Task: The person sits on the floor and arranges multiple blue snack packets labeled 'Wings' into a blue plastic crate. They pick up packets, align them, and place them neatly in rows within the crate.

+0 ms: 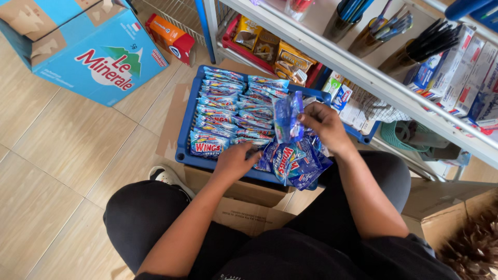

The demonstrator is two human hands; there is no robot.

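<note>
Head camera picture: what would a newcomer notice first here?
At centre, a blue tray on the floor holds neat rows of blue sachets. The right hand lifts one sachet above it, while the left hand rests at the rows' near edge. A big blue carton stands upper left.

One blue tray (182, 136) holds sachets too many to count. Three pen cups (363, 41) stand on one shelf (332, 54). One blue carton (88, 46) sits beside them.

Right hand (322, 124) pinches a blue sachet (287, 119) upright between its fingertips, above the blue tray (182, 140). Left hand (234, 162) rests palm down on the sachet rows (228, 111), fingers touching a loose sachet pile (295, 161) just beside them. A cardboard box (244, 207) lies beneath both wrists.
</note>
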